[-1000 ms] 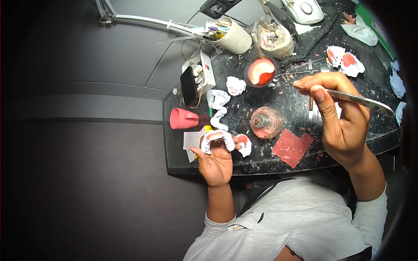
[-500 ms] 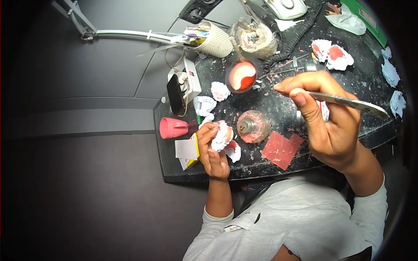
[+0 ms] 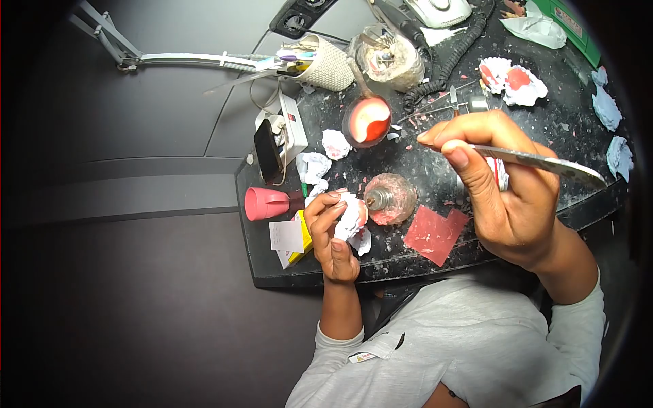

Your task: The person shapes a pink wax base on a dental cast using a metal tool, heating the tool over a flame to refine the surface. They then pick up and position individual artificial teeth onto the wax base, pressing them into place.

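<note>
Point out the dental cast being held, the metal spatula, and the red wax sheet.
dental cast (image 3: 351, 212), head view, on its exposed white plaster side.
metal spatula (image 3: 551, 163), head view, on the middle of the flat blade.
red wax sheet (image 3: 435, 234), head view, on the sheet's centre.

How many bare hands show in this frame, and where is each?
2. The left hand grips a white plaster dental cast over the dark speckled bench; the right hand holds a flat metal spatula, raised. No others visible.
</note>
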Tool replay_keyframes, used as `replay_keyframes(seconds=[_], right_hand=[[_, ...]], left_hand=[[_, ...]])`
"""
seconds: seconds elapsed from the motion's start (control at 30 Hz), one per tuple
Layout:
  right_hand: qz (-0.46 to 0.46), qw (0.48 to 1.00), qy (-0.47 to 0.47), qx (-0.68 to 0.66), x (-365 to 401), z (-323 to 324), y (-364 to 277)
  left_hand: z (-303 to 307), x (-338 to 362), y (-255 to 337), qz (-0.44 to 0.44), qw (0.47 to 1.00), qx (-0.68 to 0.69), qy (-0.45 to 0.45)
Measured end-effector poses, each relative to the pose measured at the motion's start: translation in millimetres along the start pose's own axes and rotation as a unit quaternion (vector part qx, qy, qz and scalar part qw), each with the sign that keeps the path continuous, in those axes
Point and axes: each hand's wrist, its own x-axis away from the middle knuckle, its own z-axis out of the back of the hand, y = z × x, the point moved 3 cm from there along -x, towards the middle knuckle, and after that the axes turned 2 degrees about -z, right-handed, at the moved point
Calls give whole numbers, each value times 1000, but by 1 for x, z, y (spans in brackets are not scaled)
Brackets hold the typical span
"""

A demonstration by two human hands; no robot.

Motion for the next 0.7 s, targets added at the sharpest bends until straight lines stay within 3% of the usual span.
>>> replay_keyframes(seconds=[0.2, 0.27, 0.33, 0.4, 0.43, 0.53, 0.7], right_hand=[[-9, 1000, -6, -13, 2, 0, 2], [-23, 1000, -15, 3, 2, 1, 2], [-25, 1000, -16, 0, 1, 1, -1], [-48, 999, -20, -11, 1, 1, -1], [-44, 999, -19, -15, 1, 0, 0], [-40, 999, -25, -26, 1, -1, 2], [-56, 998, -32, -28, 1, -2, 4]], left_hand=[[6, 7, 7, 13, 999, 43, 18], [9, 11, 6, 63, 987, 135, 58], [10, 16, 10, 109, 970, 191, 101], [13, 22, 9, 222, 897, 360, 131], [16, 25, 6, 254, 884, 362, 150], [26, 30, 4, 272, 859, 414, 128], [30, 30, 12, 279, 835, 443, 170]])
